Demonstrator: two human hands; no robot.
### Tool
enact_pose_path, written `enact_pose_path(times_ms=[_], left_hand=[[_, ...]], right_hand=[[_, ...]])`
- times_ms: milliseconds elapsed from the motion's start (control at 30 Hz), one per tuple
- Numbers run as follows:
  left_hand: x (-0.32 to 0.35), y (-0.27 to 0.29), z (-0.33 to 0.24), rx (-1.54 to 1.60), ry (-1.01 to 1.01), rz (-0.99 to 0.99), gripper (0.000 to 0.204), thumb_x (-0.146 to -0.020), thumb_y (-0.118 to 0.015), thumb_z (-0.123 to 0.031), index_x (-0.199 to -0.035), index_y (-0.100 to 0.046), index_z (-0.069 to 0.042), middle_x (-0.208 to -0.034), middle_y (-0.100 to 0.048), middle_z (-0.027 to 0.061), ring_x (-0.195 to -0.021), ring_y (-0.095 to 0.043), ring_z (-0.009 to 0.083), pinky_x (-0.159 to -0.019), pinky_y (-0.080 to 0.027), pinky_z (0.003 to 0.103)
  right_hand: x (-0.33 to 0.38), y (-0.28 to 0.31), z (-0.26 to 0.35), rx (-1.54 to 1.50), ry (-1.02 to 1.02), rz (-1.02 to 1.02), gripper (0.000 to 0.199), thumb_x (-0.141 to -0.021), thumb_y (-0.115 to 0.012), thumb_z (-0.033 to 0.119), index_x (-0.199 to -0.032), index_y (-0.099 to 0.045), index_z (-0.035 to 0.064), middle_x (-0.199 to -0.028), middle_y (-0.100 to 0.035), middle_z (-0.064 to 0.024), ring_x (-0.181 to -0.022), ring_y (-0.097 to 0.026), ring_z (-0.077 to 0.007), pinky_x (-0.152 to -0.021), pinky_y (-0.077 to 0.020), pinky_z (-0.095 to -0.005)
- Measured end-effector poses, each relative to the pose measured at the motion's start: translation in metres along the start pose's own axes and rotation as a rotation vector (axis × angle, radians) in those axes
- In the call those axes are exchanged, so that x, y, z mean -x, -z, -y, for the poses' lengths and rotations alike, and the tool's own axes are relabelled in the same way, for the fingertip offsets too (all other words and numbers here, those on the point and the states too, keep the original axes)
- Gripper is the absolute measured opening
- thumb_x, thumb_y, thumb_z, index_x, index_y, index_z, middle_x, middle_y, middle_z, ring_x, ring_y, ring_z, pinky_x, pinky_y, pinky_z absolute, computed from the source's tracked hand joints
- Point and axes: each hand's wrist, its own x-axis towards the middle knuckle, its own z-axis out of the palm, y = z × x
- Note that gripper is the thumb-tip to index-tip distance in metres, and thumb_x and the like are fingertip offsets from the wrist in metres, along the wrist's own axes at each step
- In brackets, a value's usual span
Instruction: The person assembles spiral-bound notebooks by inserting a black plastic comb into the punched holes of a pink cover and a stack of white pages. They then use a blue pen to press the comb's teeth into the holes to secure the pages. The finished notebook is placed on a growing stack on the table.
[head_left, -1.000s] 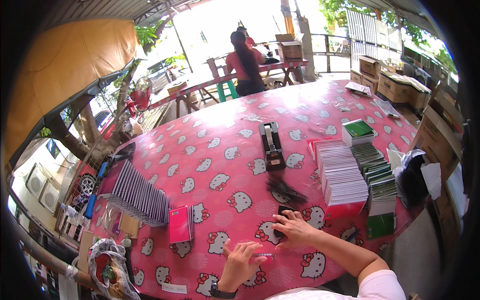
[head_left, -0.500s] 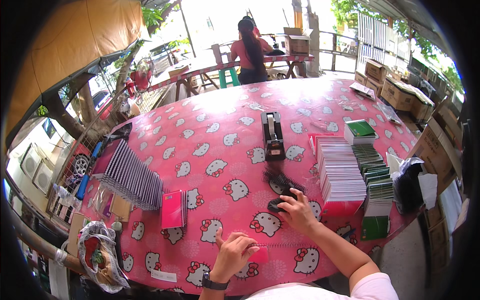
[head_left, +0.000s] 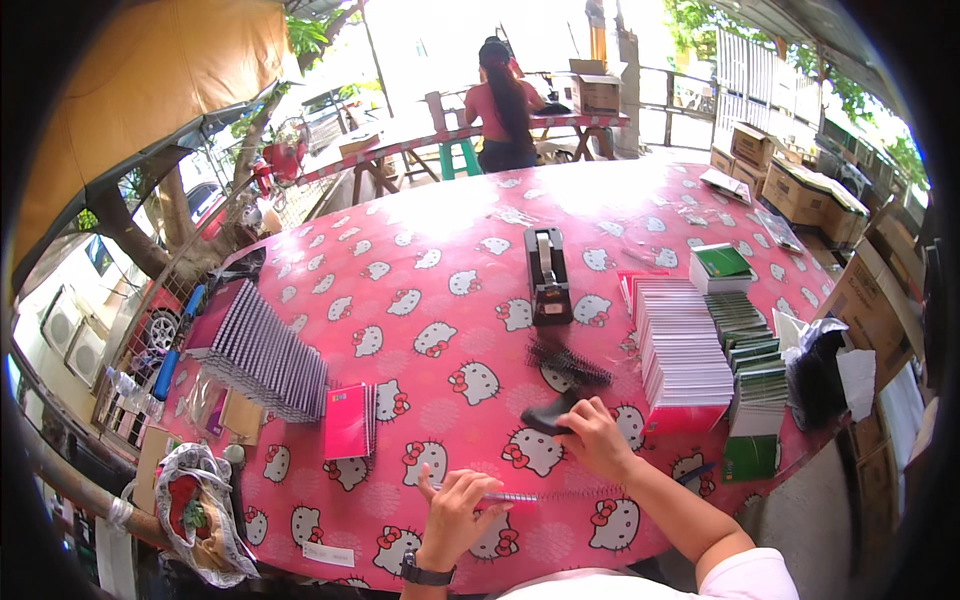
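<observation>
My left hand (head_left: 462, 505), a dark watch on its wrist, pinches a small pink notebook (head_left: 522, 502) near the front edge. A thin spiral wire (head_left: 590, 492) runs out of its bound edge to the right, over the tablecloth. In my right hand (head_left: 598, 438) is a black hand tool (head_left: 550, 416), its kind unclear, held just above the table. Beyond it lies a heap of black spiral coils (head_left: 570, 362). A black tape dispenser (head_left: 548, 280) stands farther back.
Pink notebooks (head_left: 685, 350) and green notebooks (head_left: 752, 350) stand in rows at right, a blue pen (head_left: 697, 473) near them. Leftward are a stack of spiral-bound notebooks (head_left: 262, 350) and a few pink ones (head_left: 348, 422). A person (head_left: 505, 110) sits at another table behind.
My right hand has lifted the black tool slightly and tilted it, with the coils behind now more exposed. My left hand has tipped the pink notebook, so its edge shows.
</observation>
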Motion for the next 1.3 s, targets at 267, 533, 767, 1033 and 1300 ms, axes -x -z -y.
enact_pose_path(times_ms=[267,533,767,1033,1300], left_hand=[[0.004,0.002,0.007,-0.004,0.006,-0.019,0.029,-0.064,-0.083,-0.031,-0.08,-0.066,-0.014,-0.084,-0.064,-0.0021,-0.096,-0.058,0.0183,-0.104,-0.021,0.053],[0.012,0.006,0.009,0.0,0.012,-0.002,0.026,-0.066,-0.081,-0.028,-0.083,-0.067,-0.014,-0.084,-0.064,-0.0019,-0.093,-0.058,0.0182,-0.099,-0.032,0.048],[0.009,0.002,0.014,0.012,-0.042,-0.05,0.026,-0.066,-0.081,-0.028,-0.081,-0.067,-0.013,-0.079,-0.063,-0.002,-0.087,-0.058,0.0186,-0.087,-0.037,0.04],[0.006,0.001,0.007,0.054,-0.05,-0.056,0.028,-0.062,-0.084,-0.028,-0.078,-0.067,-0.013,-0.077,-0.063,-0.002,-0.083,-0.057,0.0193,-0.083,-0.039,0.038],[0.002,-0.003,0.014,0.083,-0.103,-0.101,0.028,-0.056,-0.085,-0.023,-0.077,-0.069,-0.014,-0.075,-0.063,-0.0021,-0.08,-0.057,0.0192,-0.078,-0.04,0.035]], right_hand=[[0.005,0.019,0.036,-0.231,0.274,0.397,0.038,-0.072,-0.079,0.024,-0.102,-0.06,0.0107,-0.115,-0.053,-0.0105,-0.107,-0.049,-0.0337,-0.089,-0.0447,-0.0412],[-0.005,0.019,0.03,-0.582,0.125,0.525,0.038,-0.072,-0.072,0.01,-0.105,-0.053,0.0104,-0.137,-0.041,-0.0147,-0.123,-0.043,-0.0393,-0.098,-0.0427,-0.0465],[0.002,0.011,0.021,-0.049,0.141,0.315,0.046,-0.072,-0.076,0.038,-0.104,-0.057,0.0111,-0.135,-0.041,-0.023,-0.123,-0.042,-0.0442,-0.097,-0.0415,-0.0497],[-0.007,0.009,0.03,-0.502,-0.116,0.419,0.052,-0.077,-0.069,0.051,-0.102,-0.065,0.0057,-0.125,-0.054,-0.0224,-0.121,-0.049,-0.0348,-0.102,-0.038,-0.043],[-0.009,0.022,0.044,-0.981,-0.314,0.675,0.046,-0.084,-0.069,0.041,-0.108,-0.065,0.0018,-0.109,-0.065,-0.0101,-0.107,-0.055,-0.0172,-0.093,-0.0407,-0.031]])
